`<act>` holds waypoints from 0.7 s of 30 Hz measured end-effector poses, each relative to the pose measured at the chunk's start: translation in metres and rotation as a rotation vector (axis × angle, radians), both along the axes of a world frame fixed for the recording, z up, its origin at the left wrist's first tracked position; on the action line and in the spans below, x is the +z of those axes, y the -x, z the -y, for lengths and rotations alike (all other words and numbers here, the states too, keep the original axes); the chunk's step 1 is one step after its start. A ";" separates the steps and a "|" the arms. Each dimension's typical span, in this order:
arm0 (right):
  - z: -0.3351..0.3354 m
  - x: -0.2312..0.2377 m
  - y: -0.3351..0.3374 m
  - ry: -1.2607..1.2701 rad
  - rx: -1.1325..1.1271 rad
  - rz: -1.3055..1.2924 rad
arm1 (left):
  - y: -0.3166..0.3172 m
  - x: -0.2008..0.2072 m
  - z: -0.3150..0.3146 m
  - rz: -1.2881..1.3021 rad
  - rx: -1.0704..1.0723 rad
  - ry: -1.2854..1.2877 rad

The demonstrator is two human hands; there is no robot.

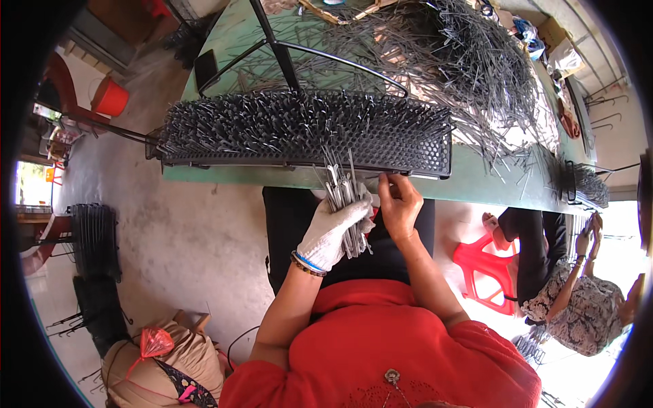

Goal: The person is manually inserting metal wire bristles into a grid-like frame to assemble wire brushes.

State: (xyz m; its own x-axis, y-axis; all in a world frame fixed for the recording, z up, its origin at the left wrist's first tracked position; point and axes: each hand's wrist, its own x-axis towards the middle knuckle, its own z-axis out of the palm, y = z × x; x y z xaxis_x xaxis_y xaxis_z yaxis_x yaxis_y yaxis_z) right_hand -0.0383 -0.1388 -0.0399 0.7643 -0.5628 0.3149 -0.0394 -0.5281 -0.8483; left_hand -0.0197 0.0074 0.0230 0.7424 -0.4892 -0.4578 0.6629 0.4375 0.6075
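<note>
My left hand (333,228), in a white knit glove, grips a bundle of thin grey metal pins (343,197) that stick up toward the table's edge. Beside it, my bare right hand (400,204) pinches one pin between thumb and fingers, just under the near rim of a long black perforated rack (408,146). Most of the rack's holes are filled with upright pins (272,122); its right end shows bare holes. The rack lies along the front edge of a green table (476,183).
A big loose heap of grey pins (476,68) covers the table behind the rack, under a black wire frame (286,54). Another person (578,306) sits to the right by a red plastic stool (486,268). Stacked black racks (95,238), a tan sack (170,360) and an orange bucket (110,96) stand left.
</note>
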 end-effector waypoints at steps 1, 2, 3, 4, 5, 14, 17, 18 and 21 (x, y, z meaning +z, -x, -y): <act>0.000 0.004 0.004 0.004 0.056 0.048 | 0.001 0.002 0.001 -0.012 0.012 -0.028; -0.001 0.008 0.007 0.008 0.112 0.095 | 0.000 0.004 0.001 -0.026 0.005 -0.038; 0.000 0.011 0.011 0.010 0.109 0.096 | 0.000 0.005 0.002 -0.025 0.001 -0.036; 0.003 0.014 0.014 -0.117 0.118 0.109 | 0.000 0.005 0.003 -0.004 -0.027 -0.044; 0.006 0.018 0.017 -0.243 0.127 0.123 | -0.001 0.005 0.004 0.017 -0.057 -0.051; 0.058 0.067 -0.016 -0.100 0.103 0.299 | -0.010 -0.011 0.035 -0.155 -0.162 -0.008; 0.070 0.080 -0.026 0.042 0.111 0.233 | -0.013 -0.019 0.031 -0.034 -0.292 -0.103; 0.073 0.082 -0.031 0.104 0.118 0.253 | -0.011 -0.018 0.031 -0.021 -0.278 -0.078; 0.075 0.085 -0.047 0.186 0.138 0.279 | -0.012 -0.010 0.028 -0.042 -0.282 -0.090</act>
